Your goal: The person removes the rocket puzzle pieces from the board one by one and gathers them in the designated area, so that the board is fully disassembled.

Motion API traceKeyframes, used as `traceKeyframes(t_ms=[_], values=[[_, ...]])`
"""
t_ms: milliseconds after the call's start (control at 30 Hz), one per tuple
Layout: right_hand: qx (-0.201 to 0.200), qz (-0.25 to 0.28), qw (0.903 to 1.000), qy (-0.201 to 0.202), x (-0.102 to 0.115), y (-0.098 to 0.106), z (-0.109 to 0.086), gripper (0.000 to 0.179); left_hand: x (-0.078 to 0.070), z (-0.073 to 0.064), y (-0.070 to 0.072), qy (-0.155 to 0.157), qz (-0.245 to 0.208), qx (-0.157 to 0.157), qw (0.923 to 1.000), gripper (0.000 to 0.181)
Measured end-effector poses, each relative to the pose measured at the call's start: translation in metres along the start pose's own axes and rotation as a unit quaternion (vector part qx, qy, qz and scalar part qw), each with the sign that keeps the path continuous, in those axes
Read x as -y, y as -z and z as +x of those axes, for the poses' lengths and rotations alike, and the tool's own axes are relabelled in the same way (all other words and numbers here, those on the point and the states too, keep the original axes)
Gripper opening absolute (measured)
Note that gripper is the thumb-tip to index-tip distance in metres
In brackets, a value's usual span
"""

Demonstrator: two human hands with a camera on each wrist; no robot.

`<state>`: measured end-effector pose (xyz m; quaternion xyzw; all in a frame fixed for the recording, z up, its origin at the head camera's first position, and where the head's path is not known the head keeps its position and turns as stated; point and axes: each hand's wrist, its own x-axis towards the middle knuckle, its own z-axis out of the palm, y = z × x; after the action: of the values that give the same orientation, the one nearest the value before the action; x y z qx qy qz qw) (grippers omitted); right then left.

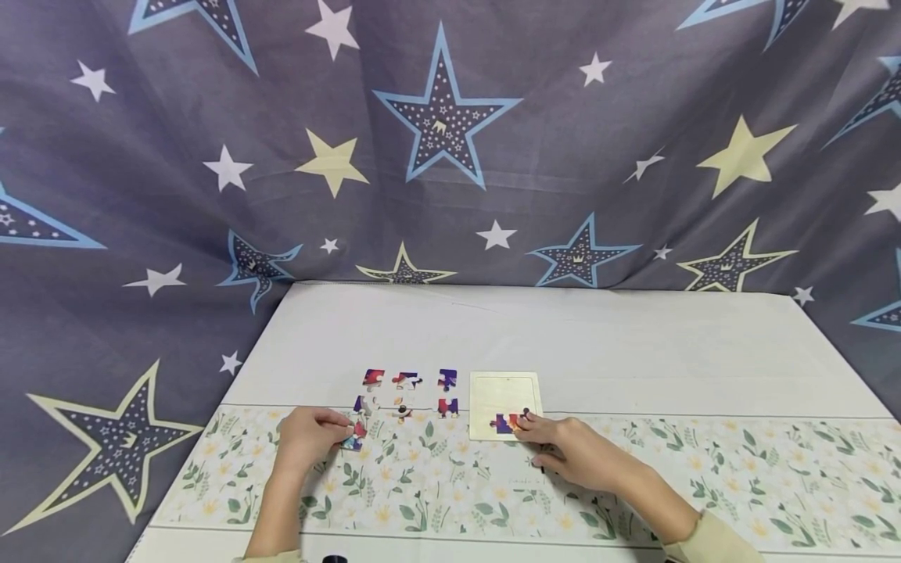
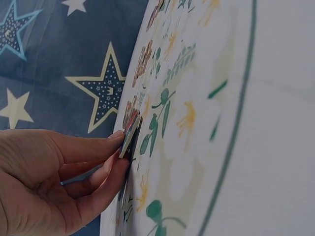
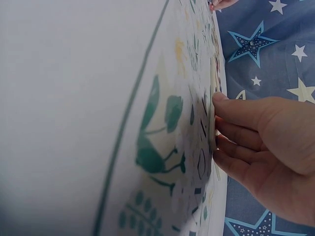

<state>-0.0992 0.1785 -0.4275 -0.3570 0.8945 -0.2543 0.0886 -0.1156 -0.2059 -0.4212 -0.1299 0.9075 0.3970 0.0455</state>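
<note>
My left hand [image 1: 310,438] pinches a colourful jigsaw piece [image 1: 355,435] between thumb and fingers, left of the other pieces. In the left wrist view, this piece stands tilted with its pale edge showing. My right hand [image 1: 580,453] rests at the lower right corner of a pale square puzzle board [image 1: 503,391], fingertips touching it. Joined purple and orange pieces [image 1: 504,424] lie along the board's lower part, partly hidden by those fingers. In the right wrist view, the fingers [image 3: 241,110] are extended against the thin board edge.
Several loose jigsaw pieces lie left of the board, among them a red one [image 1: 374,378], a purple one [image 1: 446,379] and a white-and-orange one [image 1: 402,410]. A floral strip [image 1: 422,500] crosses the white table [image 1: 633,344]. A star-patterned curtain [image 1: 535,195] hangs behind. A dark round object [image 1: 335,558] sits at the near edge.
</note>
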Motion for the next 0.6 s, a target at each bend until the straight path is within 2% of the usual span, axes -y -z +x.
traceKeyframes(t_ms=[367,600], values=[[-0.003,-0.006,1.0,-0.003,0.0004,-0.0004,0.0013,0.038,-0.0007,0.0008,0.001,0.006,0.011,0.007,0.9999,0.014],[-0.004,-0.007,1.0,0.001,-0.0005,-0.0007,0.0005,0.038,-0.0053,0.0012,0.0018,-0.005,0.03,-0.011,0.9995,0.012]])
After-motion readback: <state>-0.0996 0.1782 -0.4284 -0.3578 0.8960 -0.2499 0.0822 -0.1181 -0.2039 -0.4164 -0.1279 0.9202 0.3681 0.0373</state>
